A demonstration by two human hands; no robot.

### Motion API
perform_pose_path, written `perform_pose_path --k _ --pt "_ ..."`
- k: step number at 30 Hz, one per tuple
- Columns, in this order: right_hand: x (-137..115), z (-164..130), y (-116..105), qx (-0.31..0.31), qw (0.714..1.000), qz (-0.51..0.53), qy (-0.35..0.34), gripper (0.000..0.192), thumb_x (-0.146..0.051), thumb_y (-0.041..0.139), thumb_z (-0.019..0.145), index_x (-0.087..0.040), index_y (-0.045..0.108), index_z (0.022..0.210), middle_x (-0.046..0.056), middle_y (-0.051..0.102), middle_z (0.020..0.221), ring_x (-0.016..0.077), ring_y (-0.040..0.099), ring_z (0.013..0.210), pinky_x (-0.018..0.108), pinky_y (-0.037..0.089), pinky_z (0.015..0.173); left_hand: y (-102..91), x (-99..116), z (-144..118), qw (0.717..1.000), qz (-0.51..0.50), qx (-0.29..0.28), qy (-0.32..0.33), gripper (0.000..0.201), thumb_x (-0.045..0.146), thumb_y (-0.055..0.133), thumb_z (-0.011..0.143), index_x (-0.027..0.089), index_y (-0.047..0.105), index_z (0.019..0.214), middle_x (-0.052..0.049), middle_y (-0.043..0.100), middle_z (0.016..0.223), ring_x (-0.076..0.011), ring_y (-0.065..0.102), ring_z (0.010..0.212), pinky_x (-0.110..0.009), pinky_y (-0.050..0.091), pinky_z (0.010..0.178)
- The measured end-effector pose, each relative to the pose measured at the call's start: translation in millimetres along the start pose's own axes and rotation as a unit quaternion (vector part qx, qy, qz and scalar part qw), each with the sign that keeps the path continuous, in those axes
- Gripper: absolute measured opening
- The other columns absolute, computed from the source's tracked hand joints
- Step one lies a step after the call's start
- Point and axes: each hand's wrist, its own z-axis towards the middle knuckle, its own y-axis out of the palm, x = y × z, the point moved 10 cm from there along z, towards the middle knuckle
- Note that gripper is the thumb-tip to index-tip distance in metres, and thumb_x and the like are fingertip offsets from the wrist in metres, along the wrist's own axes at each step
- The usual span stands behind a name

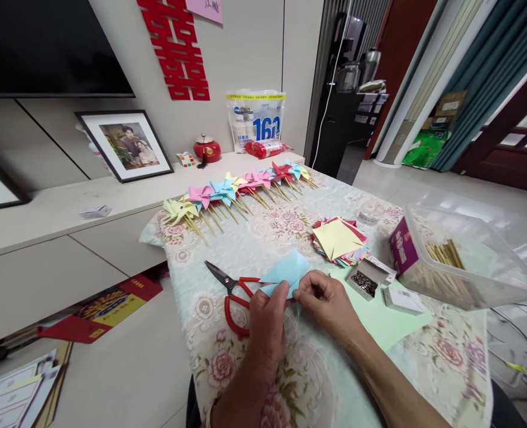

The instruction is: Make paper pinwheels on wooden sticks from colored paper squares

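A light blue paper square (292,265), partly cut and folded, is held between my two hands above the tablecloth. My left hand (270,312) pinches its near side with the thumb on top. At its right edge, the fingers of my right hand (319,294) are pressed together on a corner; whether anything small is also in them is hidden. Red-handled scissors (233,286) lie with blades apart just left of my left hand. Right of my right hand sit a small open box of dark metal fasteners (365,283) and a light green sheet (379,324).
Finished paper pinwheels (223,190) on sticks line the table's far edge. A stack of coloured paper squares (338,239) lies beyond my hands. At right stand a small white box (402,300) and a clear plastic bin (473,291) holding sticks (446,254).
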Motion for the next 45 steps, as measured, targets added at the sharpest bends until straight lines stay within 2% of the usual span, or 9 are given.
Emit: perform_pose_path --k 8,19,23,27,29,32,36,40,45 --pt "-0.5 0.4 -0.1 0.001 1.0 0.0 0.005 0.017 -0.034 0.061 0.071 -0.021 0.056 0.062 -0.004 0.046 0.057 0.0139 0.041 0.057 0.027 0.03 0.055 9.2 -7.4 4.8 0.998 -0.025 -0.057 0.014 0.016 0.033 0.072 0.07 0.019 0.065 0.068 -0.001 0.063 0.067 -0.0171 0.057 0.065 -0.027 0.046 0.064" --pt "-0.1 -0.2 0.6 -0.004 1.0 0.019 -0.008 0.016 -0.032 0.066 0.073 -0.02 0.06 0.063 -0.003 0.048 0.057 0.014 0.042 0.056 0.027 0.032 0.055 0.2 -13.2 6.5 0.999 0.01 -0.034 -0.009 0.02 0.033 0.072 0.07 0.019 0.06 0.061 0.002 0.057 0.058 -0.0133 0.049 0.056 -0.025 0.042 0.057" --pt "-2.1 0.1 -22.6 0.052 0.995 0.072 -0.038 0.022 -0.038 0.071 0.078 -0.019 0.066 0.07 -0.003 0.05 0.062 0.0137 0.043 0.059 0.028 0.034 0.057 4.1 -10.8 3.5 0.997 -0.042 -0.046 -0.042 0.017 0.031 0.074 0.069 0.019 0.062 0.064 0.002 0.061 0.058 -0.0144 0.053 0.054 -0.026 0.044 0.054" --pt "4.7 1.4 -58.9 0.147 0.976 0.153 -0.055 0.032 -0.041 0.076 0.079 -0.02 0.071 0.102 0.002 0.063 0.086 0.0178 0.054 0.077 0.029 0.04 0.068 16.4 -7.3 -3.1 0.99 -0.047 -0.095 -0.088 0.017 0.031 0.075 0.067 0.017 0.07 0.075 -0.002 0.069 0.064 -0.0172 0.061 0.057 -0.027 0.048 0.055" --pt "10.7 6.0 -55.6 0.105 0.975 0.195 -0.034 0.045 -0.042 0.078 0.078 -0.021 0.068 0.117 0.004 0.065 0.096 0.0194 0.057 0.084 0.03 0.041 0.07 20.7 -7.1 -6.1 0.987 -0.04 -0.117 -0.106 0.018 0.031 0.077 0.065 0.017 0.07 0.074 -0.003 0.07 0.064 -0.0172 0.062 0.056 -0.027 0.049 0.056" --pt "16.0 7.9 -33.2 -0.008 0.968 0.251 0.022 0.058 -0.043 0.078 0.079 -0.021 0.061 0.13 0.001 0.064 0.085 0.0169 0.056 0.073 0.028 0.04 0.064 20.7 -8.4 -6.7 0.985 -0.016 -0.131 -0.109 0.021 0.033 0.078 0.063 0.016 0.067 0.07 -0.001 0.067 0.061 -0.0161 0.06 0.052 -0.028 0.049 0.055" --pt "14.8 1.4 -9.7 -0.094 0.956 0.266 0.077 0.075 -0.038 0.081 0.074 -0.02 0.051 0.14 0.003 0.067 0.096 0.0204 0.062 0.084 0.032 0.047 0.073 9.1 -6.4 0.3 0.987 0.105 -0.108 -0.058 0.023 0.037 0.076 0.064 0.016 0.067 0.067 -0.001 0.064 0.057 -0.017 0.058 0.053 -0.026 0.044 0.051" --pt "15.6 2.0 -10.8 -0.081 0.982 0.156 0.068 0.081 -0.032 0.082 0.068 -0.018 0.051 0.142 0.005 0.066 0.106 0.0232 0.06 0.095 0.033 0.048 0.077 3.4 -1.9 5.1 0.968 0.233 -0.096 -0.001 0.021 0.038 0.072 0.067 0.018 0.063 0.063 0.002 0.059 0.055 -0.0153 0.051 0.053 -0.025 0.037 0.049" --pt "19.2 4.8 -15.3 -0.057 0.996 0.056 0.045 0.078 -0.027 0.078 0.069 -0.019 0.053 0.143 0.005 0.066 0.107 0.0214 0.059 0.089 0.03 0.047 0.071 4.4 1.0 5.6 0.958 0.268 -0.094 0.028 0.022 0.036 0.066 0.069 0.02 0.057 0.057 0.003 0.052 0.053 -0.0143 0.046 0.052 -0.025 0.032 0.048"
